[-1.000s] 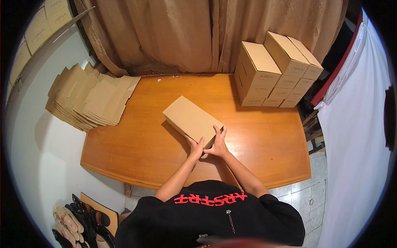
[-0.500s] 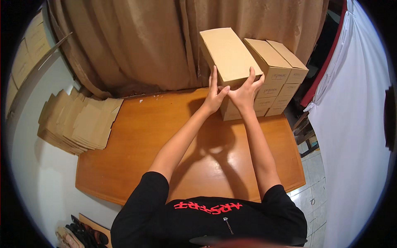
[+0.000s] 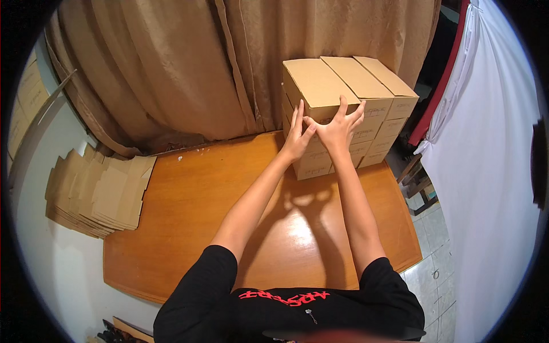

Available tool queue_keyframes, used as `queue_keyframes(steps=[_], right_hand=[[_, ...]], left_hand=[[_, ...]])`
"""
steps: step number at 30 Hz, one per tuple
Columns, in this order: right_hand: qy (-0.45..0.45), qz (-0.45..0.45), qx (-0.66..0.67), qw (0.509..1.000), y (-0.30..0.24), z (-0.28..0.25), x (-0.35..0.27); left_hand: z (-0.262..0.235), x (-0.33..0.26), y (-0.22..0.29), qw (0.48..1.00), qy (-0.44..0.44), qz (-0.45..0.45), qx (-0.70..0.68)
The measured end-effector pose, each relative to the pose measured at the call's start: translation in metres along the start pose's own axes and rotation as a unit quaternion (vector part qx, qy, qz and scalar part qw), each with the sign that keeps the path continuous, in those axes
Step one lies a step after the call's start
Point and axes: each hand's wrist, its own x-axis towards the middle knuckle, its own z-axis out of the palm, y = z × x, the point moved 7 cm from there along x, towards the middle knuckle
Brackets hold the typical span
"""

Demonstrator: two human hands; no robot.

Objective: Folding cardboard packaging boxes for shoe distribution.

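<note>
A closed brown cardboard box (image 3: 320, 83) sits on top of the left column of a stack at the table's far right. Against its front left corner lies my left hand (image 3: 297, 139), fingers extended upward. My right hand (image 3: 337, 128) is at the box's front face, with fingertips near its front right corner. Both thumbs meet in front of the box, and the hands hold it between them. Beside it stand the middle top box (image 3: 357, 77) and the right top box (image 3: 386, 77), level with it. More boxes (image 3: 314, 166) are stacked underneath, partly hidden by my hands.
Flattened cardboard sheets (image 3: 108, 188) are piled at the left end of the wooden table (image 3: 206, 200). A brown curtain (image 3: 171, 68) hangs behind the table. White cloth (image 3: 474, 143) hangs on the right, and dark items (image 3: 117, 331) lie low at the left.
The box in my hands has come down from a raised, tilted position onto the left column, flush with its neighbours. My hands remain on it. The view has shifted slightly.
</note>
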Motion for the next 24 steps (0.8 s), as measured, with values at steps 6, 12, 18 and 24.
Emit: queue_keyframes(steps=[6,12,18,24], right_hand=[[0.05,-0.054,-0.051,0.996,0.0,0.007,0.003],[0.044,-0.053,-0.076,0.995,-0.002,0.01,0.005],[0.04,-0.066,-0.081,0.994,-0.009,0.007,-0.032],[-0.047,-0.092,-0.024,0.994,-0.041,0.038,-0.149]], left_hand=[[-0.004,0.003,-0.006,1.0,0.004,-0.012,0.002],[-0.01,-0.005,-0.008,0.999,0.008,-0.031,0.015],[-0.034,-0.067,-0.015,0.996,0.036,-0.085,-0.012],[-0.07,-0.191,-0.058,0.966,-0.025,-0.257,0.004]])
